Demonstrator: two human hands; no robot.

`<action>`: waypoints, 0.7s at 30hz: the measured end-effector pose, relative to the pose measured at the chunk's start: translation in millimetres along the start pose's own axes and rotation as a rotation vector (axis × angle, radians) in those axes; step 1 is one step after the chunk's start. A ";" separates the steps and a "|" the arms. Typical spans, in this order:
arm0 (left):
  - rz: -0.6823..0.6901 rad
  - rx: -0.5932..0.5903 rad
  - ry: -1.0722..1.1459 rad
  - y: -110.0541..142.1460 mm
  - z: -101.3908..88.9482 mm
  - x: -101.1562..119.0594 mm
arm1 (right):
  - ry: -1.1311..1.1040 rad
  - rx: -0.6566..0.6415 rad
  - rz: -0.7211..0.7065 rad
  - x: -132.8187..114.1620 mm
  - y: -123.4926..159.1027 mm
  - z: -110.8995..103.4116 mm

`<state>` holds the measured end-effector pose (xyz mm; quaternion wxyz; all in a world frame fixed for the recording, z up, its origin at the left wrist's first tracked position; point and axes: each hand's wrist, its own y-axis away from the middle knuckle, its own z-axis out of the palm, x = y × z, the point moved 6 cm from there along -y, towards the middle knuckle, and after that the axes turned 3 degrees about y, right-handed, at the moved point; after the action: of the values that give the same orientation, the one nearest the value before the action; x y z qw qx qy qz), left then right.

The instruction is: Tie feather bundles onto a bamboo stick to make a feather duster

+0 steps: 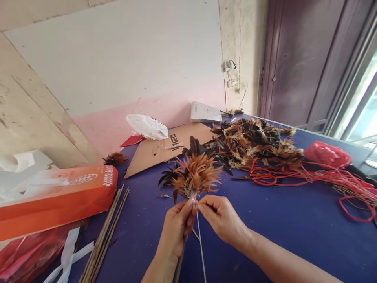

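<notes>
My left hand (176,225) is wrapped round the stick (179,261) of a feather duster, just under its head of brown and black feathers (196,175). The feathers fan out upward, away from me. At their base a bit of red string (194,199) shows around the stick. Thumb and forefinger of my right hand (224,220) are pinched together at this binding, on the string's end, which is mostly hidden by the fingertips. Scissors with orange-red handles (263,176) lie beyond my right hand, beside a tangle of red string (321,177).
A heap of loose feathers (253,143) covers the back right of the blue table (235,255). Behind are a cardboard sheet (153,151), a white box (205,112) and a plastic bag (147,126). Several thin sticks (104,236) and an orange bag (67,196) lie left.
</notes>
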<state>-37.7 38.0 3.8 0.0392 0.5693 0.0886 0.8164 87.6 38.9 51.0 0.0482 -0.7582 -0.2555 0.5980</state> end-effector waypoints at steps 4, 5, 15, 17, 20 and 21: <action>0.014 0.031 0.173 -5.1 -14.9 8.7 | -0.044 -0.184 0.238 25.6 -9.4 -2.4; -0.007 0.023 0.202 -6.0 -17.0 8.7 | -0.059 -0.228 0.316 35.3 -11.2 -4.7; 0.103 0.020 0.455 -4.7 -40.3 39.0 | 0.439 -0.027 0.346 84.2 -59.0 -56.0; 0.146 0.050 0.505 -5.1 -50.5 48.0 | 0.507 -0.054 0.304 82.3 -72.0 -40.8; 0.179 0.067 0.585 -5.2 -63.3 57.6 | 0.612 -0.071 0.259 78.6 -90.9 -9.6; 0.186 0.062 0.611 -5.0 -66.2 60.0 | 0.648 -0.065 0.251 78.1 -97.0 -0.3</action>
<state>-120.8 46.2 36.0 -0.0814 0.3043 0.0685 0.9466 67.9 157.6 18.9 0.0286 -0.9353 -0.1506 0.3188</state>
